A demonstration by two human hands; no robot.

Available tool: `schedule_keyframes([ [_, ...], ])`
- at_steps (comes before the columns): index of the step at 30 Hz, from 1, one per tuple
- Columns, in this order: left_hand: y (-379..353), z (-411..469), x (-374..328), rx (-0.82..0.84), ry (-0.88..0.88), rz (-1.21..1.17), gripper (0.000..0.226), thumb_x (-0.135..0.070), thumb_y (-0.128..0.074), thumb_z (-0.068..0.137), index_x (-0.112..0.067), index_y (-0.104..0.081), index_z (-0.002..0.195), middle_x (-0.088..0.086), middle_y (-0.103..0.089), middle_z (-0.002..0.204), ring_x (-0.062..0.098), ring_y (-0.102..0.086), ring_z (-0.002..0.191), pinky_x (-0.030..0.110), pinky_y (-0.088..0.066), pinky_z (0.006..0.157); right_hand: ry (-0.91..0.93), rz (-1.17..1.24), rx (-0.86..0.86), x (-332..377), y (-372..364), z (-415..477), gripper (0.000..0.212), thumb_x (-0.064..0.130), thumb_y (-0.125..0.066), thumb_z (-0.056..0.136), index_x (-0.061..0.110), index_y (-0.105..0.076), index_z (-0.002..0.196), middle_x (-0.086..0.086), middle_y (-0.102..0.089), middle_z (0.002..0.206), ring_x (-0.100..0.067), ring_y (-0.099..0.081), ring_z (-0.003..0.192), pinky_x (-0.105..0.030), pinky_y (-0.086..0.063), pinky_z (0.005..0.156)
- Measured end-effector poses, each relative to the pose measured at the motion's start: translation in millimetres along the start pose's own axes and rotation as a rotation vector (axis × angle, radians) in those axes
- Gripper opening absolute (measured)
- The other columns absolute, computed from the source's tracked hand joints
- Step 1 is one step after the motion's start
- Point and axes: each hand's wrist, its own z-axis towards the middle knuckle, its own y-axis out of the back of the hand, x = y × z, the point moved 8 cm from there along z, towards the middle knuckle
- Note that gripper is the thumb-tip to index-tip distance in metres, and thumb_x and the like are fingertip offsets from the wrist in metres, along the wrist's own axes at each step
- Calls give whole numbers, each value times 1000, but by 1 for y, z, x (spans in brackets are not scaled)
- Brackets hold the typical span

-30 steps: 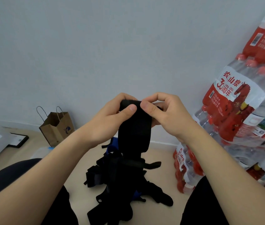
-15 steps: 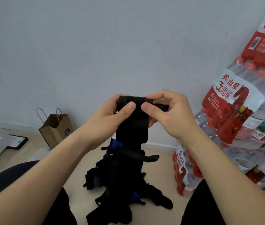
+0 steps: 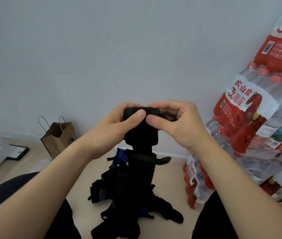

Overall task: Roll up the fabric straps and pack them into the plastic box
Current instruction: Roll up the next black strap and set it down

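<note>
Both hands up front: left hand (image 3: pixel 117 125) and right hand (image 3: pixel 174 121) pinch the rolled top of the wide black fabric strap (image 3: pixel 141 133), thumbs pressed on it, above the black strap pile (image 3: pixel 136 204).

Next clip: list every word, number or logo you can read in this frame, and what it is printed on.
"农 山泉", with the character between unclear: label of the middle water pack.
"30周年": same label; the date line beside it is too blurred.
"30": top water pack, cut off at the frame edge; its small white print is unreadable.
Bottom water pack: print too blurred.
Paper bag: blue logo, no legible words.
</note>
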Motion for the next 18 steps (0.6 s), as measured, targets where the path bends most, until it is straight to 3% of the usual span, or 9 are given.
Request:
schedule_keyframes([
  [3,8,2,-5,-68,-38,97,35,-29,-78,98,-13,-70,128,19,-77,116,40,-76,108,62,-59,101,54,-124,28,2,-6,-1,39,7,-94,80,24,-78,110,4,-82,103,-15,-79,101,-33,-64,92],
  [7,15,3,-13,-110,-108,51,39,-17,-83,88,-14,-74,126,15,-78,116,34,-78,105,45,-65,93,-25,-74,96,-5,-12,1,36,22,-85,87,18,-71,120,-3,-78,107,-20,-78,94,-33,-63,81],
  [12,26,3,-19,-111,-161,9,43,-7,-85,83,-16,-75,124,8,-77,114,27,-78,99,35,-63,86,-70,29,112,-4,-22,1,37,44,-68,104,8,-78,107,-10,-74,82,-26,-75,68,-33,-60,63],
  [15,23,2,-16,-85,-159,81,42,-3,-82,91,-19,-72,128,8,-75,116,30,-79,100,36,-64,86,20,-90,46,-1,-15,3,26,31,-67,107,10,-82,107,-9,-76,78,-22,-72,66,-31,-58,64],
  [18,19,1,-12,-46,-119,138,37,-22,-79,97,-26,-68,132,7,-76,116,27,-78,105,33,-64,89,71,-49,41,4,-13,2,16,20,-74,102,15,-82,115,-4,-78,85,-13,-70,72,-26,-57,69],
])
